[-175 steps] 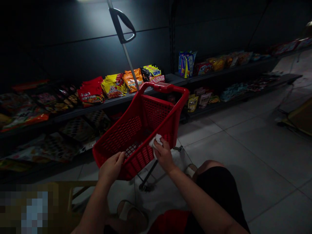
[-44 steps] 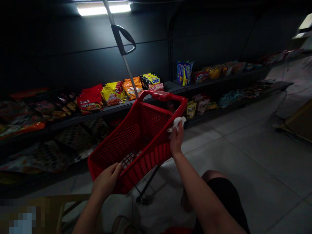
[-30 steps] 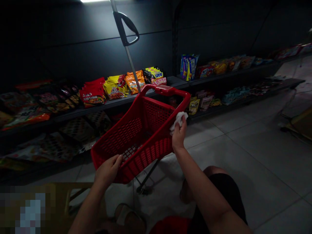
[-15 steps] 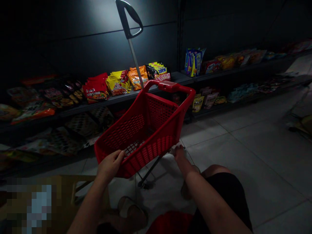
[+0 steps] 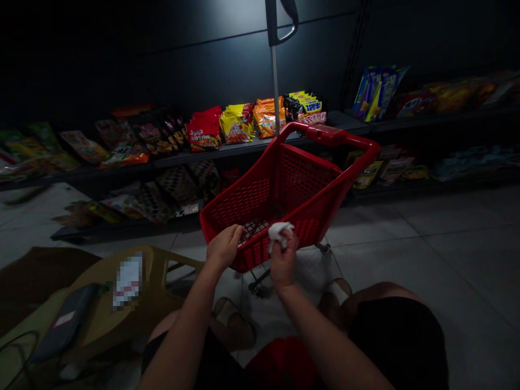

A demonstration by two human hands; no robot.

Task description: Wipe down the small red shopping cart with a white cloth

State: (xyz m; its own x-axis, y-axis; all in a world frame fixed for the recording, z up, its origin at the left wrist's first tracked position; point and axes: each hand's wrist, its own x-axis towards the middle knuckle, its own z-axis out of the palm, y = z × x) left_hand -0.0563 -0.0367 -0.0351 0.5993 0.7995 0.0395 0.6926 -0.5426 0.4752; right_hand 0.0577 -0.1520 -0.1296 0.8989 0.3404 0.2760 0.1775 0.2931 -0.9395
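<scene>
A red plastic shopping cart [image 5: 312, 223] with lattice sides stands on the floor before me. My left hand [image 5: 224, 246] is closed over the rim of its near end, thumb on top. In my right hand [image 5: 283, 262] a crumpled white cloth [image 5: 280, 232] is bunched between the fingers, just in front of the cart's near side. Whether the cloth touches the plastic I cannot tell. Some of the cart's metal mesh bottom shows between my hands, and a caster [image 5: 257, 287] shows below.
Behind the cart runs a low dark shelf [image 5: 239, 149] with red, yellow and orange snack packets [image 5: 238, 123]. A pole with a black handle [image 5: 275, 81] rises behind the cart. At left is a tan plastic stool [image 5: 156, 271] carrying a dark flat device [image 5: 67, 319] with a cable.
My right hand has come up from beside the cart's underside to its near side, and the white cloth now shows plainly. My left hand stays on the rim. The view has swung left.
</scene>
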